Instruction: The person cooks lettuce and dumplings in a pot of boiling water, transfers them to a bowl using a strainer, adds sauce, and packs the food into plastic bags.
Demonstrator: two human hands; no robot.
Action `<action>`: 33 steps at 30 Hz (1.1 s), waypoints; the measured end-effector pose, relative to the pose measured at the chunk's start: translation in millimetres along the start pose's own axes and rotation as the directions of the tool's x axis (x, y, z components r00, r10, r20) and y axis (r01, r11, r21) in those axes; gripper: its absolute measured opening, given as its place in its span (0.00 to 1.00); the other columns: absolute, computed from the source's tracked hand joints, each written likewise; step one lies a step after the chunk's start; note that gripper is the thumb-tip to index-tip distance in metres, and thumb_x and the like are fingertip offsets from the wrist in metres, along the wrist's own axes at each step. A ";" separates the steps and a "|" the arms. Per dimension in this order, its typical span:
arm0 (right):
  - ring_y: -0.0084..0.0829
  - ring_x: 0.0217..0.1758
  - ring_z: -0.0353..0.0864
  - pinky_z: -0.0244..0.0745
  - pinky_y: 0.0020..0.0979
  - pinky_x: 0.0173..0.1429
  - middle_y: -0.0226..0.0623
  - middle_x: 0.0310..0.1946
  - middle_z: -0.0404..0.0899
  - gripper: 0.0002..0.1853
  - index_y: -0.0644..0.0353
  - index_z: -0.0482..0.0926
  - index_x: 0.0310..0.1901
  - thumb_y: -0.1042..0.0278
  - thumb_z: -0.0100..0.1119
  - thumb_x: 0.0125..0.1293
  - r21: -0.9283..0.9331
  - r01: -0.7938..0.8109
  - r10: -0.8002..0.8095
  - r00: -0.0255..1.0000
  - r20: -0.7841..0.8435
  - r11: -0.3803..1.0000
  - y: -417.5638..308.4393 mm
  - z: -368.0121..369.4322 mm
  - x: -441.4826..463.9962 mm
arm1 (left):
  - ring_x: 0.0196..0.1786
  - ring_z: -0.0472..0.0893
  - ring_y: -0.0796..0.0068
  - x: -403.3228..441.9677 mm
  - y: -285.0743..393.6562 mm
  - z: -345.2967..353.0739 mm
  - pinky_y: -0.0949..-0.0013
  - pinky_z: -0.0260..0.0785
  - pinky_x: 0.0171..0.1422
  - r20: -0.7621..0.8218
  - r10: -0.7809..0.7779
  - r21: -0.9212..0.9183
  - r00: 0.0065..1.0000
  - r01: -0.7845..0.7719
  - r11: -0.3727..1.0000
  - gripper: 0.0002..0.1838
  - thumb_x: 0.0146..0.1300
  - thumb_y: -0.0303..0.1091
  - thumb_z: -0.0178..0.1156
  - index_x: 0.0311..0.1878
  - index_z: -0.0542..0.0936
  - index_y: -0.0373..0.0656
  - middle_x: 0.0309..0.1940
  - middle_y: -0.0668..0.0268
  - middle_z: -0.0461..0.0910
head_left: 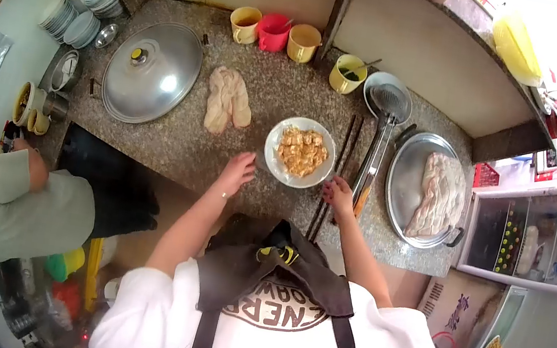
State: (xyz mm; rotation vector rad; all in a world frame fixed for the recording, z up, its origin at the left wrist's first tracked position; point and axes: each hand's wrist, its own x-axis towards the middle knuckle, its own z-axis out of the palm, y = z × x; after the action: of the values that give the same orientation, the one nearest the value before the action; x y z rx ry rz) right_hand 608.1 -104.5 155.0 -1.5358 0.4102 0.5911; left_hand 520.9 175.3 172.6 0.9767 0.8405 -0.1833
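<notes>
A white bowl (270,149) of chopped, sauce-coated food (302,152) sits on the stone counter in front of me. My left hand (240,170) is just left of the bowl and apart from it, with fingers loosely stretched and nothing in them. On the other side, my right hand (339,194) is by the bowl's lower right rim, fingers loosely bent; whether they touch the rim is unclear. It lies over a pair of long dark chopsticks (351,138), which run beside the bowl. Folded pale dough-like or cloth-like pieces (228,101) rest on the counter beyond my left hand.
A large domed lid (152,72) covers the counter's left part. Several cups (303,43) line the back wall. A skimmer (390,104) and a metal pan (404,195) with pale dough (440,197) are at right. Another person (30,206) stands at left.
</notes>
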 end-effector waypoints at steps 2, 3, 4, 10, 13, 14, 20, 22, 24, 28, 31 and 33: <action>0.24 0.31 0.76 0.71 0.26 0.33 0.31 0.32 0.76 0.21 0.61 0.65 0.55 0.66 0.53 0.60 0.112 -0.007 0.011 0.999 -0.033 0.994 11.7 10.1 4.6 | 0.44 0.72 0.72 16.7 5.1 12.0 0.66 0.66 0.49 -0.010 -0.053 -0.010 0.999 0.053 0.999 0.20 0.56 0.49 0.58 0.45 0.72 0.45 0.38 0.69 0.73; 0.24 0.30 0.75 0.70 0.25 0.32 0.31 0.30 0.75 0.20 0.61 0.66 0.53 0.66 0.53 0.60 0.076 0.019 -0.017 0.999 -0.027 0.997 16.5 12.1 13.3 | 0.46 0.72 0.70 24.3 7.0 16.5 0.65 0.67 0.50 0.025 -0.119 0.020 0.993 0.118 0.993 0.23 0.57 0.48 0.57 0.48 0.70 0.43 0.40 0.65 0.73; 0.23 0.30 0.74 0.70 0.25 0.31 0.30 0.28 0.74 0.18 0.62 0.67 0.51 0.66 0.53 0.60 0.041 0.046 -0.045 0.999 -0.020 0.998 21.1 11.0 19.6 | 0.47 0.72 0.67 27.8 5.3 19.1 0.63 0.67 0.51 0.057 -0.185 0.052 0.981 0.182 0.982 0.25 0.57 0.48 0.56 0.52 0.69 0.40 0.43 0.61 0.72; 0.26 0.26 0.70 0.66 0.26 0.31 0.30 0.25 0.72 0.08 0.61 0.72 0.40 0.68 0.51 0.61 0.182 -0.258 0.243 0.965 0.100 0.949 5.6 16.8 4.6 | 0.28 0.72 0.79 20.2 -6.0 18.0 0.73 0.70 0.31 -0.031 -0.045 0.107 0.998 0.048 0.993 0.11 0.58 0.40 0.57 0.38 0.73 0.44 0.29 0.70 0.73; 0.26 0.26 0.68 0.63 0.30 0.32 0.31 0.25 0.71 0.09 0.62 0.73 0.41 0.69 0.48 0.63 0.465 -0.337 0.362 0.931 0.036 0.819 -0.2 26.5 5.9 | 0.29 0.73 0.80 13.7 -6.7 15.4 0.74 0.70 0.31 -0.029 0.008 0.149 1.000 -0.004 0.989 0.08 0.59 0.38 0.56 0.37 0.74 0.44 0.29 0.70 0.73; 0.26 0.26 0.67 0.63 0.31 0.31 0.30 0.24 0.71 0.08 0.62 0.73 0.40 0.69 0.47 0.63 0.582 -0.365 0.407 0.911 0.063 0.726 1.3 27.7 9.7 | 0.29 0.73 0.81 12.2 -7.5 15.3 0.75 0.70 0.31 -0.017 0.025 0.158 1.000 -0.021 0.987 0.07 0.60 0.36 0.55 0.36 0.74 0.44 0.28 0.70 0.73; 0.21 0.26 0.68 0.64 0.22 0.33 0.28 0.23 0.71 0.04 0.58 0.75 0.34 0.69 0.52 0.61 0.296 0.016 0.074 0.955 -0.289 0.955 -24.4 46.9 -4.3 | 0.27 0.74 0.81 2.4 0.0 33.0 0.77 0.70 0.28 0.070 0.251 0.380 0.965 -0.258 0.888 0.06 0.62 0.32 0.51 0.32 0.73 0.39 0.26 0.68 0.74; 0.18 0.26 0.66 0.62 0.21 0.32 0.24 0.24 0.71 0.05 0.60 0.75 0.35 0.69 0.53 0.61 0.167 0.332 -0.247 0.887 -0.391 0.928 -18.9 54.3 4.6 | 0.26 0.74 0.81 3.3 4.0 40.2 0.77 0.70 0.28 0.071 0.253 0.329 0.965 -0.262 0.907 0.07 0.62 0.32 0.51 0.32 0.72 0.38 0.26 0.68 0.74; 0.17 0.27 0.67 0.62 0.21 0.33 0.24 0.25 0.72 0.05 0.60 0.75 0.35 0.69 0.53 0.61 0.112 0.358 -0.301 0.888 -0.348 0.927 -30.5 59.5 14.4 | 0.24 0.73 0.81 4.3 14.8 47.0 0.77 0.70 0.27 0.060 0.280 0.276 0.958 -0.286 0.918 0.08 0.63 0.32 0.50 0.32 0.71 0.37 0.24 0.67 0.73; 0.19 0.33 0.70 0.64 0.23 0.39 0.27 0.30 0.75 0.05 0.60 0.75 0.34 0.68 0.54 0.61 0.159 0.388 -0.355 0.913 -0.202 0.908 -72.8 64.5 3.7 | 0.33 0.74 0.82 0.4 46.2 59.0 0.76 0.70 0.33 0.042 0.256 0.318 0.966 -0.256 0.913 0.07 0.63 0.33 0.50 0.36 0.72 0.39 0.31 0.70 0.73; 0.22 0.37 0.72 0.66 0.25 0.45 0.30 0.31 0.75 0.10 0.60 0.74 0.40 0.65 0.57 0.59 0.307 0.408 -0.416 0.908 -0.042 0.860 -80.5 49.0 5.4 | 0.37 0.73 0.83 -8.5 52.3 65.7 0.75 0.70 0.37 0.192 0.371 0.230 0.909 -0.409 0.883 0.07 0.63 0.34 0.50 0.38 0.72 0.41 0.33 0.72 0.73; 0.23 0.38 0.72 0.66 0.25 0.45 0.30 0.31 0.75 0.19 0.59 0.68 0.48 0.63 0.59 0.58 0.275 0.432 -0.432 0.900 -0.062 0.859 -84.8 41.3 -9.3 | 0.34 0.73 0.84 -26.4 49.2 65.8 0.77 0.68 0.36 0.296 0.434 0.084 0.851 -0.475 0.876 0.08 0.64 0.33 0.50 0.41 0.71 0.40 0.29 0.72 0.73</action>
State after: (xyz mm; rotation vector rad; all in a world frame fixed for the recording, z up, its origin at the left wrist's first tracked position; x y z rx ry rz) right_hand 646.1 -59.4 229.2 -1.2919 0.1271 0.1693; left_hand 563.0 145.8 241.8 1.2405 0.3289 0.0326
